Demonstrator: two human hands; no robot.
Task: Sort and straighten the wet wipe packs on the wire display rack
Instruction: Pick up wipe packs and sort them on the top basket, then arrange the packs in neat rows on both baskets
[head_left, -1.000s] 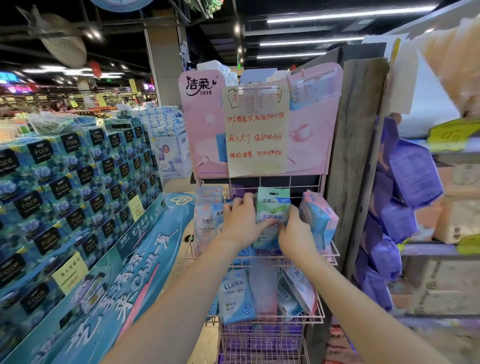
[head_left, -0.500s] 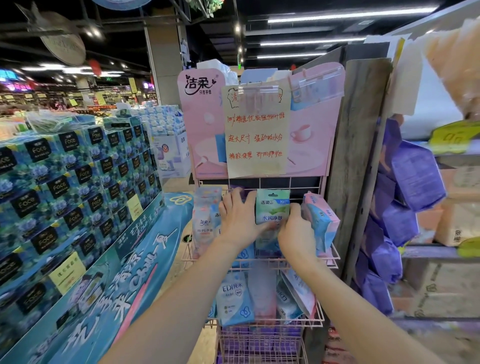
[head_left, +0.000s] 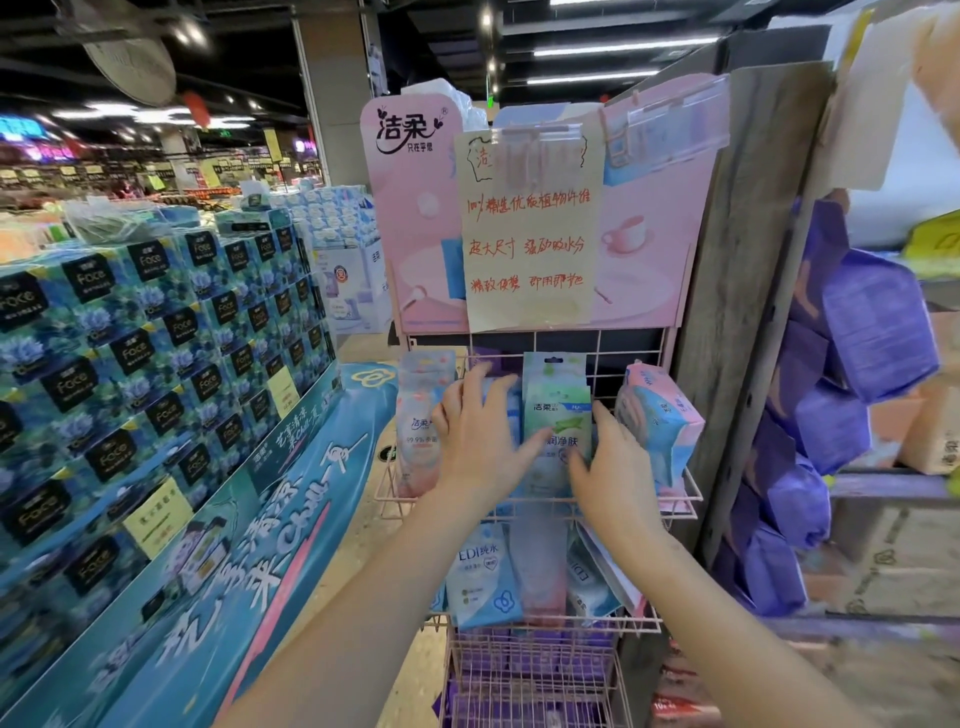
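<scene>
A pink wire display rack (head_left: 688, 491) stands in front of me. In its top basket a green wet wipe pack (head_left: 556, 405) stands upright in the middle. My left hand (head_left: 475, 441) lies with spread fingers over the blue packs beside it, thumb pressed on the green pack's front. My right hand (head_left: 610, 470) grips the green pack's lower right edge. A pink-and-white pack (head_left: 422, 431) stands at the left, and a pink-and-blue pack (head_left: 662, 421) leans at the right. The lower basket holds a blue EDI pack (head_left: 480, 577), a pink pack (head_left: 540, 564) and tilted packs (head_left: 595, 582).
A pink sign board with a handwritten note (head_left: 530, 234) tops the rack. Stacked blue Face tissue boxes (head_left: 156, 338) fill the left side. A wooden post (head_left: 748, 260) and a shelf of purple packs (head_left: 862, 353) stand close on the right. Purple packs (head_left: 530, 696) fill the bottom basket.
The green pack has been lifted a little and stood straighter. My left hand's fingers have spread and slid upward; my right hand has slipped lower on the pack's right edge.
</scene>
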